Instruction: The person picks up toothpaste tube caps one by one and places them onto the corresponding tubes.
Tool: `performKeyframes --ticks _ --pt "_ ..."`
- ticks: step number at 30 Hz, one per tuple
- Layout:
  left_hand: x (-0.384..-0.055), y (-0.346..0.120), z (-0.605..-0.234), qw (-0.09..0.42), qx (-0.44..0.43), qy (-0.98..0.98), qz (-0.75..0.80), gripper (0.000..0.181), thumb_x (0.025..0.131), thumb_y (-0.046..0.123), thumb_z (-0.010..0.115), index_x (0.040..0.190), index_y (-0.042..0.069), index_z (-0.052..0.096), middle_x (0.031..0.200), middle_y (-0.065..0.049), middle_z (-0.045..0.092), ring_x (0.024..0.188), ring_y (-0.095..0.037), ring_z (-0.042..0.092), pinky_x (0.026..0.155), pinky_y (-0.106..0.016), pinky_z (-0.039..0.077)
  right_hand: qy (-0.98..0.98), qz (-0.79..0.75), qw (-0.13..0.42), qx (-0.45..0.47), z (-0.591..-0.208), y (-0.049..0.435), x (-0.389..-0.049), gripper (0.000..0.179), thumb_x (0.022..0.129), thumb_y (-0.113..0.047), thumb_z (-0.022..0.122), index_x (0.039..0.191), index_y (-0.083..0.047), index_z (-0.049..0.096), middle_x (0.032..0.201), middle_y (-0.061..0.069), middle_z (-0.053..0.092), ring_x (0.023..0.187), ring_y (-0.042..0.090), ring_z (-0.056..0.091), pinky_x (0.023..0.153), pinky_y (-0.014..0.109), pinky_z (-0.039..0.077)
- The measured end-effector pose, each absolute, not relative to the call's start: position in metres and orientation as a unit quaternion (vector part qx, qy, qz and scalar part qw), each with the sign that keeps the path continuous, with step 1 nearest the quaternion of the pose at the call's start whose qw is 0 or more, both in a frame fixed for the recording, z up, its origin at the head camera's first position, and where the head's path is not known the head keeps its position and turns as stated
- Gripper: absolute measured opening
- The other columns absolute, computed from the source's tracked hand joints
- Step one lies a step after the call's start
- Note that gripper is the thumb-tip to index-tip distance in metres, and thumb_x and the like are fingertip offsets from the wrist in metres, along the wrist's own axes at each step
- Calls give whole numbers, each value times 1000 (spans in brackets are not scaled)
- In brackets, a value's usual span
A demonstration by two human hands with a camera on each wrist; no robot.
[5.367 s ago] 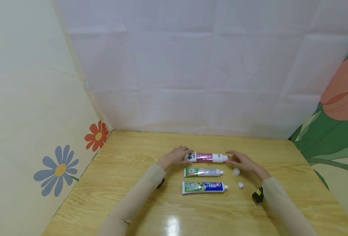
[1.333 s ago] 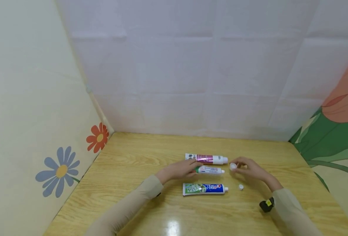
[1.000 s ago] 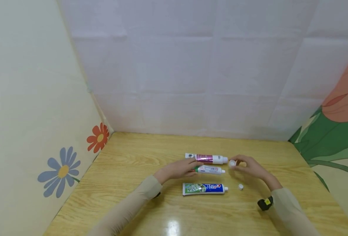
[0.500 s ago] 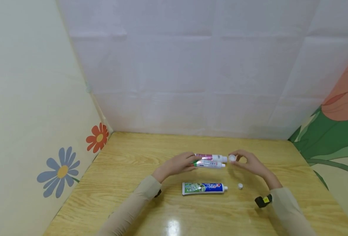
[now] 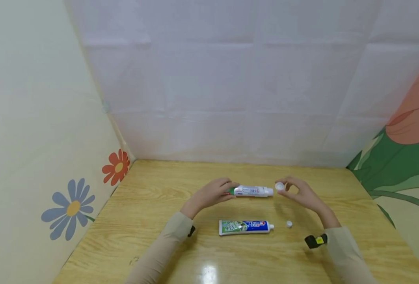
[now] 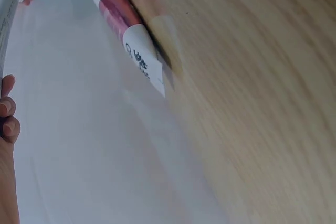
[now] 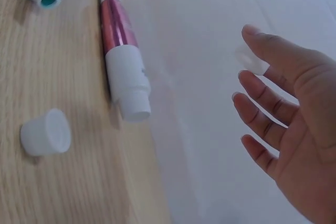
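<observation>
My left hand grips the tail end of a small green-and-white toothpaste tube, raised off the table, its nozzle end pointing right. My right hand pinches a white cap between thumb and index finger, a short gap away from that nozzle end. The other fingers of this hand spread loosely in the right wrist view. A pink-and-white toothpaste tube with its white cap on lies on the table; in the head view the raised tube mostly covers it.
Nearer the front of the wooden table lies a blue-and-green toothpaste tube with a bare nozzle. A small white cap stands to its right. A white sheet hangs behind the table.
My left hand has left the pink tube, taken hold of the green-and-white one and lifted it. My right hand has picked up the larger loose cap and brought it up near the nozzle.
</observation>
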State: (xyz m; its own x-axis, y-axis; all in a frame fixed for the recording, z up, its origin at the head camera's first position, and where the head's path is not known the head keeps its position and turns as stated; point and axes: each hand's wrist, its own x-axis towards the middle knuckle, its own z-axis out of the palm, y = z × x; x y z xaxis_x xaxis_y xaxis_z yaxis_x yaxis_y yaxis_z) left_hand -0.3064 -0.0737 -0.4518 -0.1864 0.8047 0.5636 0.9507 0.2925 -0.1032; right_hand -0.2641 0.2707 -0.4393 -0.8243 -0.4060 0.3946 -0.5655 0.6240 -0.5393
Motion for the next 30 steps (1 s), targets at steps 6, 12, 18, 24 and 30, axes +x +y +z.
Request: performKeyframes --ticks 6,12,18,24,30 --pt "-306 -76 -447 302 -571 -748 -151 47 81 23 72 122 6 57 98 -4 59 82 -10 53 71 -21 45 -897 346 107 255 -431 268 -261 31 87 -23 65 118 -17 62 106 -1 62 86 10 52 77 37 44" --pt "-307 -76 -440 335 -560 -743 -149 45 81 23 71 121 7 58 99 -6 59 85 -14 56 76 -22 48 -893 358 104 254 -416 260 -252 31 87 -20 65 118 -15 62 111 2 63 92 12 53 81 42 44" --pt "-307 -77 -436 346 -548 -746 -155 44 82 23 70 122 9 57 100 -5 59 88 -14 55 78 -24 47 -894 364 93 245 -389 243 -233 31 87 -14 65 117 -10 61 108 6 63 90 18 53 80 39 43" --pt "-301 -75 -431 359 -539 -745 -160 50 76 20 76 121 10 57 101 -4 59 88 -14 55 78 -24 47 -891 366 106 248 -387 240 -232 32 86 -13 66 117 -8 62 107 6 62 89 16 51 79 38 42" --pt "-295 -75 -427 373 -528 -748 -149 51 74 21 77 121 10 58 102 -3 59 89 -13 54 78 -24 46 -885 364 126 263 -386 237 -231 32 84 -10 67 116 -7 62 105 4 62 87 18 51 77 28 42"
